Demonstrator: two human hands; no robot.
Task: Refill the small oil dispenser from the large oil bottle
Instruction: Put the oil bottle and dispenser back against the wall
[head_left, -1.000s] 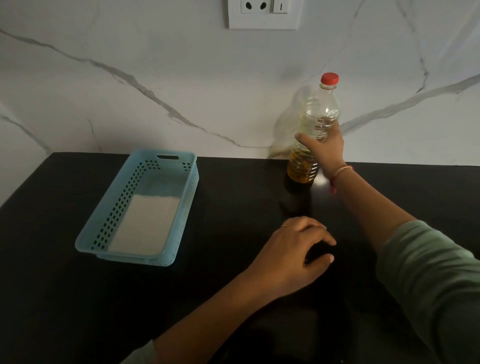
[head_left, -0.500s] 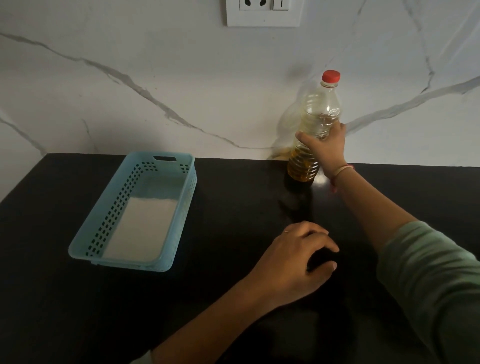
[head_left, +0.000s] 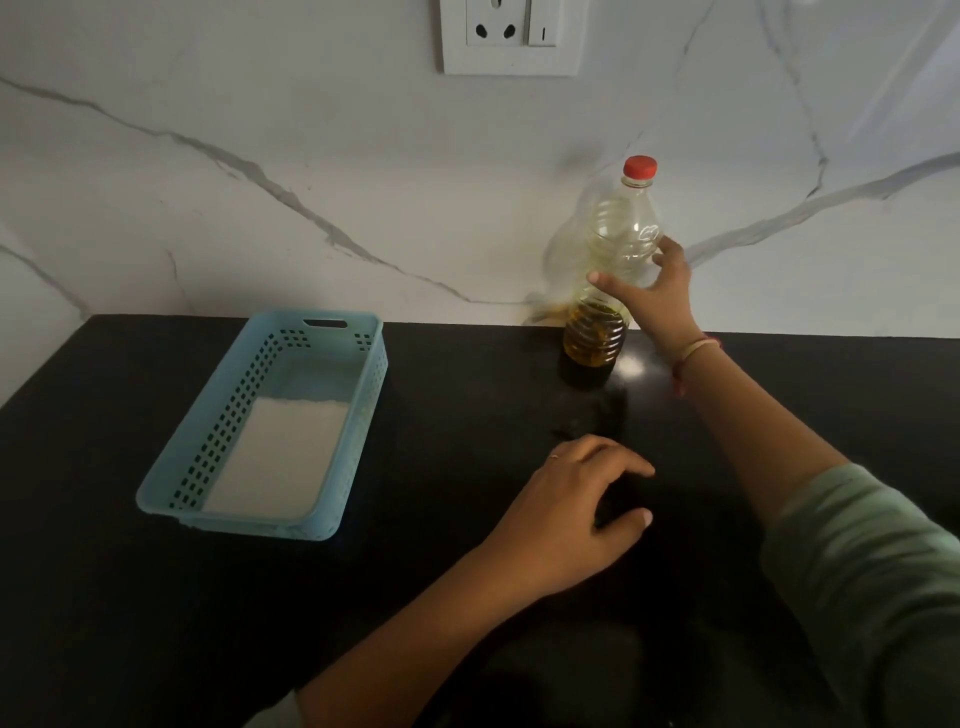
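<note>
The large oil bottle stands upright at the back of the black counter, against the marble wall. It is clear plastic with a red cap on and a little amber oil at the bottom. My right hand holds its middle loosely, thumb across the front and fingers at the right side. My left hand rests lower on the counter, with fingers and thumb curved in a C over something dark. I cannot make out the small dispenser against the black surface.
A light blue perforated basket with a white lining sits on the left of the counter. A wall socket is above. A bracelet is on my right wrist and a ring on my left hand.
My right hand has loosened on the bottle, with thumb and fingers spread wider than before. The bottle stays put and the left hand has barely moved.
</note>
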